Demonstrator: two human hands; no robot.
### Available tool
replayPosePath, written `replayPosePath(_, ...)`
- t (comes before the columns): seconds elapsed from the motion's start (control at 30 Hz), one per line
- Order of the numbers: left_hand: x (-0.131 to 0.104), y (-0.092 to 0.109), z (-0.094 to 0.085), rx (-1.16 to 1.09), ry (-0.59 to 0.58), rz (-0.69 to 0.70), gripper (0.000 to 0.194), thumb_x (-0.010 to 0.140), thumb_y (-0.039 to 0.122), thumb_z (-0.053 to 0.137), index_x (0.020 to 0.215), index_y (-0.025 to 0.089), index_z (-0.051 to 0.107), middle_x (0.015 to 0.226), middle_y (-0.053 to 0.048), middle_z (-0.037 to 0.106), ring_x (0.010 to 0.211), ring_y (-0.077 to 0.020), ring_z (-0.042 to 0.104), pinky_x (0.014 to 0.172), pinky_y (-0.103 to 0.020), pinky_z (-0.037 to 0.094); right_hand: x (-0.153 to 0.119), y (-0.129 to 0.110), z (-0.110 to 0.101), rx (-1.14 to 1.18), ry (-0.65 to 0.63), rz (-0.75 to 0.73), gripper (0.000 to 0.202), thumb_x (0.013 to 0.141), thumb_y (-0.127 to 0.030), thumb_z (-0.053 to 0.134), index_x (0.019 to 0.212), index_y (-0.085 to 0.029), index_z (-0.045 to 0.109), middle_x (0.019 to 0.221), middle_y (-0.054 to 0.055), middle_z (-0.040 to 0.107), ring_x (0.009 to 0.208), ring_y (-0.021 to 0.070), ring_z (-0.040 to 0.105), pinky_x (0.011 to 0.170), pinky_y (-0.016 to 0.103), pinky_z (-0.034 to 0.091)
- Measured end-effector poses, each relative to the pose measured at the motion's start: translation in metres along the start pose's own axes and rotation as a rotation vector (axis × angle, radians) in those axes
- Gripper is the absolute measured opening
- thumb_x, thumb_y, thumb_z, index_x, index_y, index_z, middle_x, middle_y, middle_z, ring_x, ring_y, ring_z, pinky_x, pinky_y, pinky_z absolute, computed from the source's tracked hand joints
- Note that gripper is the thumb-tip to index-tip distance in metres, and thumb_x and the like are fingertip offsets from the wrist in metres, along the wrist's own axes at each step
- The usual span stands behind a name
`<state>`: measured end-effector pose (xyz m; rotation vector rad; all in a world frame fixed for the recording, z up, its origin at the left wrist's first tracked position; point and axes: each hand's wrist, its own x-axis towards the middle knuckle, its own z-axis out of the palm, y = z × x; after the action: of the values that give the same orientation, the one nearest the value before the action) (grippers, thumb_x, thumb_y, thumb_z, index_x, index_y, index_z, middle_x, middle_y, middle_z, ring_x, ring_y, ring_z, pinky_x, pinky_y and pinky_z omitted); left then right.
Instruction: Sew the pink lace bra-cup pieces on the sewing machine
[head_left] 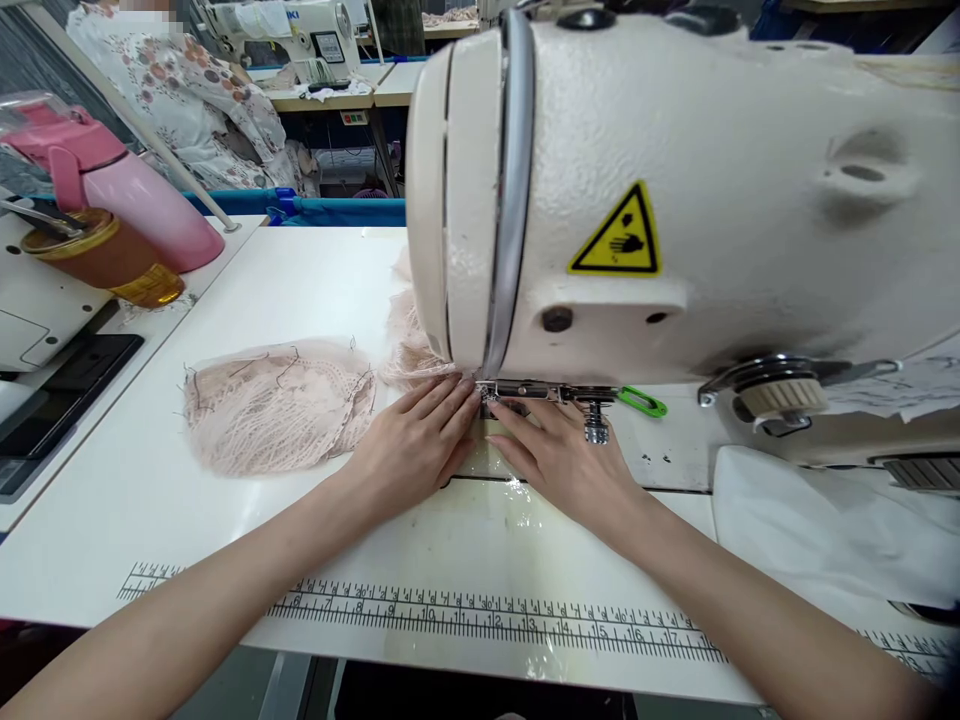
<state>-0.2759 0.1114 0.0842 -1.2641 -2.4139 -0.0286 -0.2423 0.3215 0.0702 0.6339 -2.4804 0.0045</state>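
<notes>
Because a printed ruler (495, 617) runs along the near edge of the white table (330, 270), lengths can presumably be read without reaching for a tape. Beyond it, the 2 hands meet at the presser foot (487, 392), probably to control the fabric from both sides. The left hand (412, 437) lies flat, its fingers extended and close together; the right hand (574, 455) has its fingers spread, some partly hidden behind the metal fittings. Whether either pinches any fabric, I cannot tell. On the left, a loose pink lace piece (277, 410) lies flat near the left wrist, seemingly kept within easy reach. On the right, a green tool (643, 402) rests near the right hand, likely for the same reason. More pink lace (409, 335) bunches just beyond the left fingertips, partly hidden by the sewing machine (675, 120), whose yellow warning label (619, 235) faces the person, apparently to caution about fingers. At far left, a brown cup (112, 255) holding tools stands beside a pink bottle (150, 200), both well apart from the hands, perhaps to leave room. Farther off, a co-worker (187, 90) sits near another machine (304, 38).
</notes>
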Motion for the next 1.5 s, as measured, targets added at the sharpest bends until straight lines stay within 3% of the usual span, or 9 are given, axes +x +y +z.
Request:
replayPosePath(0.47,-0.001,0.0,0.001,-0.098,-0.078,-0.098,0.046,0.1,0.033,0.04,0.133,0.005,0.054,0.135,-0.016,0.058,0.131,-0.0296,0.05,0.11,-0.044,0.041,-0.001,0.004,-0.001,-0.039,-0.007,0.012,0.03,0.096,-0.037,0.052,0.117,-0.021,0.066,0.098,0.004,0.073,0.07,0.0172,0.059,0.094,0.04,0.035)
replayPosePath(0.67,-0.002,-0.001,0.001,-0.1,-0.169,-0.163,0.055,0.1,0.042,0.036,0.141,0.007,0.046,0.142,-0.015,0.051,0.138,-0.0294,0.041,0.115,-0.045,0.033,-0.003,0.009,0.005,0.015,-0.014,0.033,0.026,0.097,-0.035,0.051,0.116,-0.021,0.062,0.09,0.003,0.073,0.07,0.0173,0.06,0.092,0.038,0.035)
replayPosePath(0.8,-0.003,-0.001,0.001,-0.065,-0.166,-0.172,0.057,0.1,0.044,0.036,0.143,0.007,0.044,0.145,-0.014,0.049,0.138,-0.0283,0.041,0.115,-0.044,0.032,-0.003,0.014,0.008,0.06,-0.006,0.05,0.027,0.098,-0.034,0.048,0.117,-0.021,0.059,0.079,0.001,0.072,0.064,0.0169,0.057,0.087,0.036,0.037)
replayPosePath(0.97,-0.001,0.003,-0.012,0.1,-0.076,-0.129,0.052,0.101,0.044,0.037,0.133,0.007,0.055,0.139,-0.013,0.055,0.132,-0.0275,0.048,0.112,-0.043,0.035,0.0,0.02,0.003,0.099,0.002,-0.018,0.021,0.096,-0.029,0.049,0.111,-0.02,0.061,0.082,0.002,0.071,0.066,0.0165,0.059,0.073,0.032,0.036)
replayPosePath(1.1,0.0,-0.001,-0.033,0.162,-0.125,-0.139,0.035,0.102,0.03,0.04,0.126,0.013,0.059,0.136,-0.009,0.058,0.127,-0.0228,0.053,0.105,-0.039,0.043,0.003,0.024,0.0,0.125,0.096,-0.126,0.018,0.094,-0.019,0.047,0.095,-0.022,0.065,0.086,0.003,0.071,0.068,0.0164,0.059,0.066,0.033,0.033)
replayPosePath(1.17,-0.008,-0.008,-0.047,0.149,-0.147,-0.231,0.031,0.101,0.025,0.042,0.124,0.016,0.06,0.132,-0.008,0.061,0.122,-0.0206,0.057,0.097,-0.035,0.048,0.005,0.025,-0.001,0.104,0.145,-0.218,0.02,0.093,-0.016,0.047,0.09,-0.021,0.066,0.091,0.004,0.071,0.074,0.0177,0.061,0.064,0.034,0.032)
replayPosePath(1.33,-0.057,-0.027,-0.077,0.149,-0.138,-0.674,0.023,0.099,0.026,0.045,0.111,0.02,0.064,0.105,-0.004,0.071,0.091,-0.018,0.069,0.069,-0.028,0.052,0.005,0.026,0.001,0.12,0.189,-0.254,0.036,0.091,-0.006,0.034,0.087,-0.022,0.066,0.095,0.003,0.071,0.072,0.0175,0.059,0.064,0.036,0.032)
replayPosePath(1.4,-0.075,-0.03,-0.082,0.16,-0.143,-0.745,0.019,0.097,0.028,0.049,0.106,0.02,0.064,0.096,-0.002,0.07,0.076,-0.0151,0.068,0.06,-0.025,0.05,0.005,0.026,0.003,0.139,0.189,-0.234,0.036,0.093,-0.008,0.033,0.085,-0.022,0.066,0.092,0.003,0.071,0.069,0.0171,0.058,0.066,0.036,0.034)
replayPosePath(1.5,-0.086,-0.026,-0.08,0.137,-0.18,-0.763,0.015,0.094,0.032,0.055,0.098,0.022,0.066,0.092,0.0,0.07,0.077,-0.0145,0.067,0.058,-0.023,0.048,0.005,0.025,0.006,0.194,0.178,-0.183,0.031,0.095,-0.014,0.038,0.085,-0.023,0.066,0.089,0.002,0.071,0.068,0.0166,0.058,0.07,0.036,0.037)
